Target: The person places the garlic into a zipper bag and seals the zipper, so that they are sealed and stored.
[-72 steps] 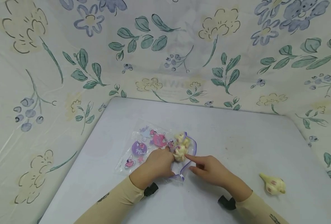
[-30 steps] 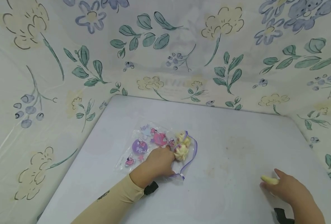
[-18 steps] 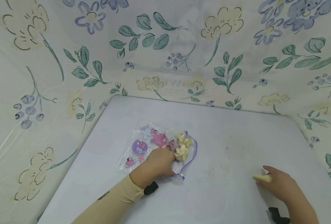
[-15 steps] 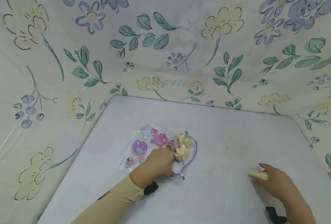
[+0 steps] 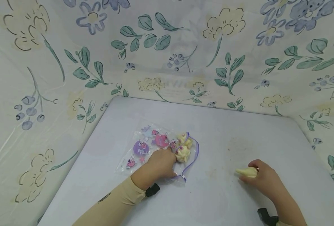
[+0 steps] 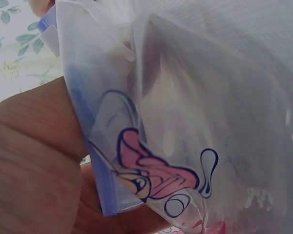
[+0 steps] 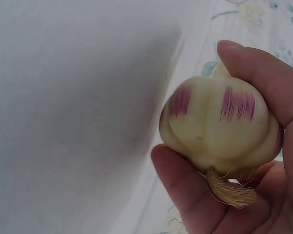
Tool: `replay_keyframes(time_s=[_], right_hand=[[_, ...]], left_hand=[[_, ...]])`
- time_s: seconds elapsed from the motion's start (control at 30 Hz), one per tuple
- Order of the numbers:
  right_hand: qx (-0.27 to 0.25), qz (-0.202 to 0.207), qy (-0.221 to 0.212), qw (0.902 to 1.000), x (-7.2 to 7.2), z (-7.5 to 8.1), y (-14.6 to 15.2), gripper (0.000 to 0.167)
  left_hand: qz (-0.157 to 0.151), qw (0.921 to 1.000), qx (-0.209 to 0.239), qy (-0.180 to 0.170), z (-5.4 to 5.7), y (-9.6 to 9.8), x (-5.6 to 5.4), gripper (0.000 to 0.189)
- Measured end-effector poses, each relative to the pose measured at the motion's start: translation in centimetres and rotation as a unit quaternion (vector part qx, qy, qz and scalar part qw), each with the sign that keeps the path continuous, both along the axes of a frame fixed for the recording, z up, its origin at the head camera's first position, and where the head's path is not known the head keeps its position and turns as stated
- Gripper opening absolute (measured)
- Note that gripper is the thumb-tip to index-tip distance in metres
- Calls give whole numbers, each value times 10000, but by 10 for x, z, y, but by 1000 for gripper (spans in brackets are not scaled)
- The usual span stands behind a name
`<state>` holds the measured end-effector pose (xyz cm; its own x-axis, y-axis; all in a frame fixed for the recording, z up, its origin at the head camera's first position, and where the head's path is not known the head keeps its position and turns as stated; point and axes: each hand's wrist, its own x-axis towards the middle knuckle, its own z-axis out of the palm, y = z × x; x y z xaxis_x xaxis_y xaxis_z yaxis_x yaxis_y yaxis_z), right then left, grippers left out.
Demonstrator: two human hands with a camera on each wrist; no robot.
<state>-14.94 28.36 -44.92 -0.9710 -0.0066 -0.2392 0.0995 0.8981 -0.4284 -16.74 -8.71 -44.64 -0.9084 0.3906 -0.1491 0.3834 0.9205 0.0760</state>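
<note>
A garlic bulb (image 5: 246, 171) is gripped in my right hand (image 5: 264, 180), a little above the table's right half, its pale stem pointing left. Close up in the right wrist view, the garlic bulb (image 7: 212, 124) shows purple streaks and a tuft of dry roots between thumb and fingers. My left hand (image 5: 159, 163) holds the mouth of a clear printed zip bag (image 5: 141, 148), thumb by its purple zip edge. Two more garlic bulbs (image 5: 183, 153) lie inside, near the bag's mouth. In the left wrist view the bag (image 6: 210, 122) hides most of the fingers.
The white table (image 5: 212, 194) carries small dark specks right of the bag. A flowered cloth (image 5: 161, 62) rises behind and beside it. Black straps with holders (image 5: 153, 190) sit at both wrists.
My right hand left the bag, took hold of the garlic bulb at the right, and has carried it left toward the bag. My left hand and the bag have stayed in place.
</note>
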Motion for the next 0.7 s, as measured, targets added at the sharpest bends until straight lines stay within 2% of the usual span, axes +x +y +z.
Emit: replay_keyframes(time_s=[0.2, 0.33, 0.53, 0.7], right_hand=[[134, 194, 472, 9986, 3, 0, -3, 75], [104, 185, 491, 9986, 4, 1, -3, 84], [-222, 30, 536, 9983, 3, 2, -4, 88], [-536, -170, 664, 9962, 3, 1, -4, 84]], left_hand=[[31, 10000, 1, -50, 1, 1, 0, 52], [32, 10000, 6, -53, 1, 1, 0, 53], [15, 10000, 9, -39, 1, 0, 0, 53], [3, 10000, 30, -13, 0, 0, -1, 53]])
